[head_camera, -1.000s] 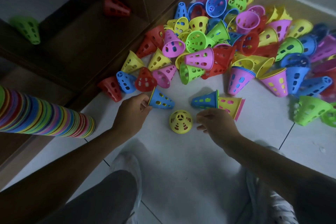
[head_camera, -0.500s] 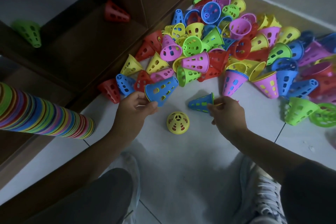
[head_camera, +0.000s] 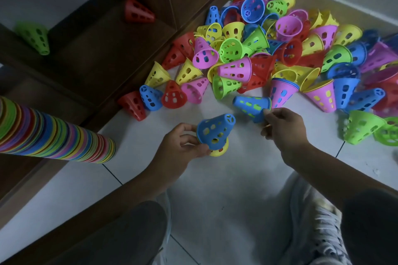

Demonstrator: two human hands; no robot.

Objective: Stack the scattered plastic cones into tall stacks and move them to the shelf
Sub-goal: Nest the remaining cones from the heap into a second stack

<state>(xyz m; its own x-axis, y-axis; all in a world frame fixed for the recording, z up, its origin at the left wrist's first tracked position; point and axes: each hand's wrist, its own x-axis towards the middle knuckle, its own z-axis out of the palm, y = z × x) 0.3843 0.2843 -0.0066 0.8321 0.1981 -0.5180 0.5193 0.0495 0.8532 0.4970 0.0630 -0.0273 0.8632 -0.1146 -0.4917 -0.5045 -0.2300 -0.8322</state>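
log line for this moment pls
left hand: lowering blue perforated plastic cone over yellow cone | right hand: pinching blue cone nest

We see only a sliver of the yellow cone, since the blue cone in our left fingers covers it. Far left of those fingers, the tall stack runs off the frame edge. Beyond our right fingers, the pile's far cones blur.

Dim, flat indoor light, corners darkening. Wide-angle lens is bending the edges. Cones at right edge are blurring; soft shadows are falling on floor.
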